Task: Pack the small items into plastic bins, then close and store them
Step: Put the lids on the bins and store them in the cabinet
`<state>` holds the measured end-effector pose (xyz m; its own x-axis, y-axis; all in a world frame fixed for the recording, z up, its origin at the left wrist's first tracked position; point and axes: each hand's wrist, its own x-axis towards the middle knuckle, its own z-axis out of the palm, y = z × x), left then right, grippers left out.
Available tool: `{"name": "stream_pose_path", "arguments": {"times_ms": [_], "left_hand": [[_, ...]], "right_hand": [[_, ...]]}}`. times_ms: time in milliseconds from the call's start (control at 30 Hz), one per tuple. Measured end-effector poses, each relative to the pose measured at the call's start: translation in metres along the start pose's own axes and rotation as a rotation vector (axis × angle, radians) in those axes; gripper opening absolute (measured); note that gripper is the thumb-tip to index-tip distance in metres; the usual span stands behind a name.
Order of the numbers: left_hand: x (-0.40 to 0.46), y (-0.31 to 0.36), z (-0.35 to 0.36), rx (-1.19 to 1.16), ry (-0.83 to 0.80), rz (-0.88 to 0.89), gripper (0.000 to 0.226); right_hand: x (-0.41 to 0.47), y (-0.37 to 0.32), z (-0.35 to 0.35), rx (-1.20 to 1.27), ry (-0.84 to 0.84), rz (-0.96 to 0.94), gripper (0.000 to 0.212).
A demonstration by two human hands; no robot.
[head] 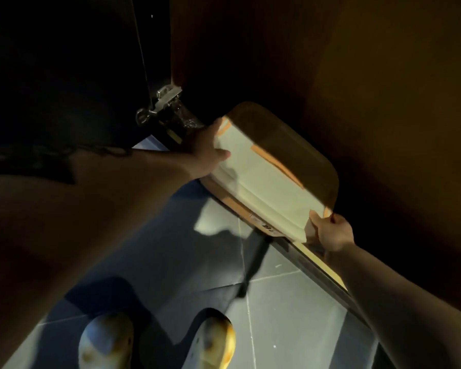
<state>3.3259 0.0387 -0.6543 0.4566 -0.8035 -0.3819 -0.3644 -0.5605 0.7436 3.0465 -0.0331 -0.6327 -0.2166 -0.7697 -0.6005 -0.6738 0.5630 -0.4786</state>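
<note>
A closed plastic bin point(266, 177) with a pale lid and orange latches lies partway inside a dark cupboard, its far half in shadow. My left hand point(206, 153) grips the bin's left end, thumb on the lid. At the near right corner, my right hand point(330, 230) holds the rim. The bin's front edge overhangs the cupboard's bottom ledge. What the bin contains is hidden by the lid.
The cupboard door point(64, 75) stands open at the left, with a metal hinge point(165, 98) at its edge. The cupboard's bottom ledge point(320, 265) runs diagonally to the lower right. Below lies a grey tiled floor point(277, 315) and my two shoes point(157, 342).
</note>
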Motion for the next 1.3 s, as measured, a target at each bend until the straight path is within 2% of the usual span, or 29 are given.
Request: {"name": "stream_pose_path", "arguments": {"times_ms": [33,100,167,200,233,333,567,733,833,967,1167,1300], "left_hand": [[-0.008,0.001,0.003,0.167,0.021,0.07,0.073],[-0.03,0.002,0.013,0.404,0.043,0.284,0.07],[-0.05,0.002,0.022,0.501,-0.025,0.427,0.065],[-0.056,0.0,0.025,0.542,-0.051,0.438,0.062],[-0.058,-0.001,0.026,0.59,-0.065,0.427,0.059],[-0.05,-0.001,0.025,0.715,-0.093,0.404,0.056],[-0.02,0.018,0.027,0.735,-0.176,0.332,0.059],[-0.041,0.042,0.016,0.711,-0.275,0.253,0.054],[-0.081,0.064,-0.01,0.625,-0.267,0.227,0.044],[-0.153,0.1,-0.065,0.4,0.038,0.239,0.024],[-0.251,0.185,-0.158,0.27,-0.115,0.178,0.029],[-0.305,0.251,-0.204,0.287,-0.074,0.286,0.037]], "right_hand": [[-0.007,-0.001,0.001,-0.215,0.078,-0.079,0.05],[-0.03,0.001,0.004,-0.525,0.148,-0.448,0.064],[-0.05,0.003,0.016,-0.71,-0.032,-0.773,0.065],[-0.055,0.003,0.025,-0.801,-0.13,-0.806,0.064],[-0.054,0.006,0.034,-0.88,-0.182,-0.775,0.063],[-0.044,0.005,0.048,-1.026,-0.13,-0.723,0.059],[-0.022,-0.013,0.052,-1.065,-0.091,-0.71,0.059],[-0.046,-0.034,0.031,-1.087,-0.16,-0.594,0.058],[-0.09,-0.048,0.005,-1.032,-0.14,-0.588,0.057],[-0.174,-0.073,-0.037,-0.862,-0.105,-0.661,0.046],[-0.312,-0.113,-0.118,-0.635,-0.025,-0.698,0.035],[-0.38,-0.127,-0.174,-0.522,0.048,-0.672,0.039]]}}
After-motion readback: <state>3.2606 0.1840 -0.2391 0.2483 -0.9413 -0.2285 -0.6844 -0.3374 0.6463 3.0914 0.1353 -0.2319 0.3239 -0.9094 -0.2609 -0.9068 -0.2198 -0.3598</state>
